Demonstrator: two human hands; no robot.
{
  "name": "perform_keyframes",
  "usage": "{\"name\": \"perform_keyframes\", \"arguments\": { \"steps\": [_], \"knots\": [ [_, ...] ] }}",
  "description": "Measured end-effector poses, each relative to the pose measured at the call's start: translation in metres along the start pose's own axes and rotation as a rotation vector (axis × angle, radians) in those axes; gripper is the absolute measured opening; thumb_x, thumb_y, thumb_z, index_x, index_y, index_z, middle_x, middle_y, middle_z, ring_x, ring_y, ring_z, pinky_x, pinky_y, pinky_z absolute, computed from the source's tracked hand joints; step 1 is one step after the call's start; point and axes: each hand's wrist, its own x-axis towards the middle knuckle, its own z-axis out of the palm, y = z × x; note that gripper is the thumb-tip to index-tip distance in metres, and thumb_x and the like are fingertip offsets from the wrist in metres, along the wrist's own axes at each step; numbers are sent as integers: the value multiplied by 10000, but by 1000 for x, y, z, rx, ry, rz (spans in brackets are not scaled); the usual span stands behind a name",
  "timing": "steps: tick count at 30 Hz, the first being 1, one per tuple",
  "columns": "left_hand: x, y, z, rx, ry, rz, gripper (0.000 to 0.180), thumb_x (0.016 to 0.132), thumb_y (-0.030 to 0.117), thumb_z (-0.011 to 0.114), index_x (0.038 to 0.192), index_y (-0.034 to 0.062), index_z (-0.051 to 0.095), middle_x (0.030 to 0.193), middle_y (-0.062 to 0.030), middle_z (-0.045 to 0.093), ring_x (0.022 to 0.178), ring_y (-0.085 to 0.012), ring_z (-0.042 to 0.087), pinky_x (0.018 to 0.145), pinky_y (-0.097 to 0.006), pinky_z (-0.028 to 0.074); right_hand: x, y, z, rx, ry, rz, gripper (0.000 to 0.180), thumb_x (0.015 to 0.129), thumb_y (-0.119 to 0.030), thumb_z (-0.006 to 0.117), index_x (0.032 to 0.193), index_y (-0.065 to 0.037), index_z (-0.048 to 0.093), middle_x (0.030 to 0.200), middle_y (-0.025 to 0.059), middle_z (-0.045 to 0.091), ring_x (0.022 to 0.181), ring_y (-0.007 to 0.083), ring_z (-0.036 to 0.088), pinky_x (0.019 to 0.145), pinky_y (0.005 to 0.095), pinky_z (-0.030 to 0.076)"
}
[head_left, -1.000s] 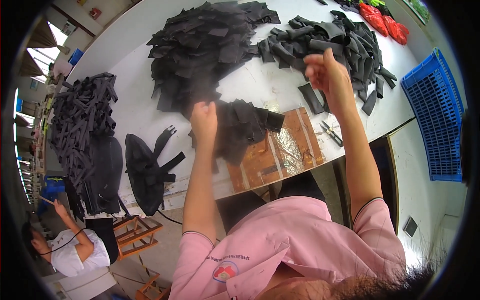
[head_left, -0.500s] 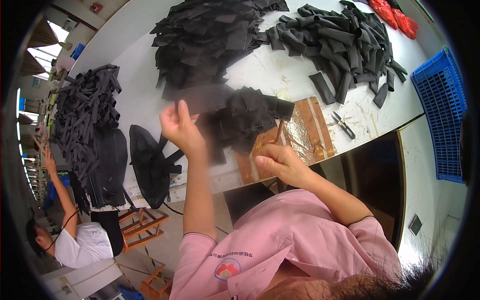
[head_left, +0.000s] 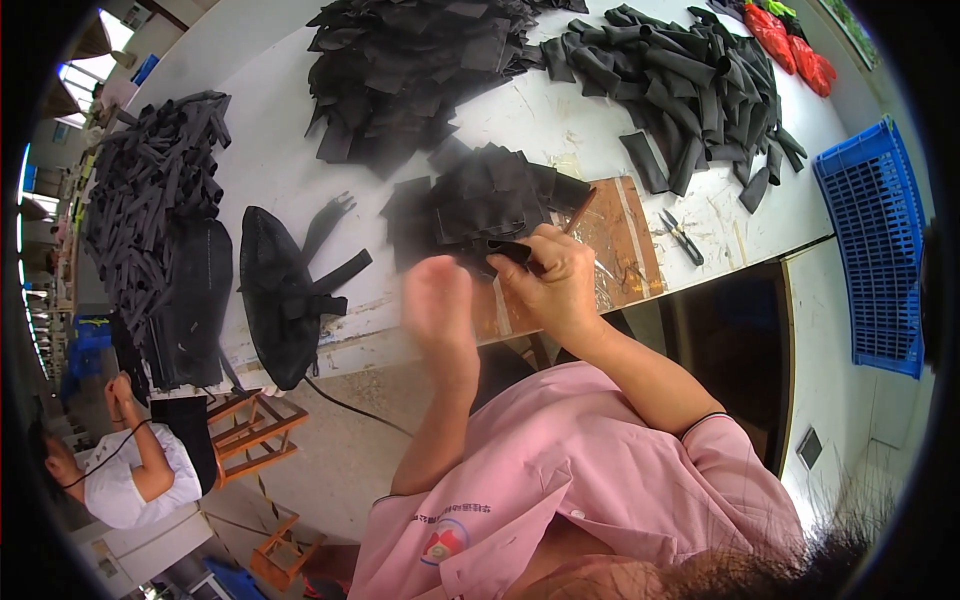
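Note:
Between the thumb and fingers of my right hand is the end of a black fabric piece, pinched at the near side of a small heap of black fabric pieces. Close by on the left, my left hand is raised near the table's front edge. Motion smears its fingers, so whether it holds anything cannot be made out. Under the heap's right side lies a brown wooden board with clear tape across it. Thread snips rest on the white table just right of the board.
Beyond the heap sits a large pile of flat black pieces. Black fabric tubes are piled at the far right, black strips at the left beside a black strapped item. A blue crate stands right; a co-worker is at lower left.
My left hand has come down and right from above the heap's left side to the table edge. The right hand has moved slightly up, with a black fabric piece now visible in its grip.

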Motion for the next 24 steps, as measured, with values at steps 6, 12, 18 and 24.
{"name": "perform_keyframes", "arguments": {
  "steps": [6, 12, 18, 24],
  "knots": [
    [1, 16, 5, 100, -344, -183, 131, 781, 136, 612, 765, 24, 546, 642, 23, 511, 561, -39, 442, 522, -180, 353, -10, 10, 3, -92, 47, -185, 169, 527, -49, 658, 557, -26, 494, 596, 86, 466, 564, 261, 492, 491, 367, 400],
    [1, 9, 1, 32, -337, -275, 98, 769, 106, 619, 787, 24, 568, 676, -14, 572, 544, -56, 496, 506, -170, 385, -15, 16, -3, -280, -20, -310, 188, 476, -43, 645, 596, -54, 500, 670, 65, 473, 648, 250, 497, 530, 352, 420],
    [8, 2, -10, -192, -388, -551, 57, 763, 49, 611, 792, 14, 577, 680, -25, 585, 533, -63, 503, 500, -171, 393, -17, 15, -14, -341, -171, -363, 255, 539, -120, 705, 692, -20, 527, 774, 95, 500, 679, 251, 528, 563, 332, 451],
    [0, 7, -11, 12, -446, -290, 76, 767, 67, 614, 809, 12, 581, 677, -4, 574, 600, -63, 516, 546, -188, 405, -13, 3, -34, 225, -312, -37, 545, 612, -386, 717, 912, 43, 568, 826, 129, 526, 648, 212, 564, 579, 265, 454]
  ]
}}
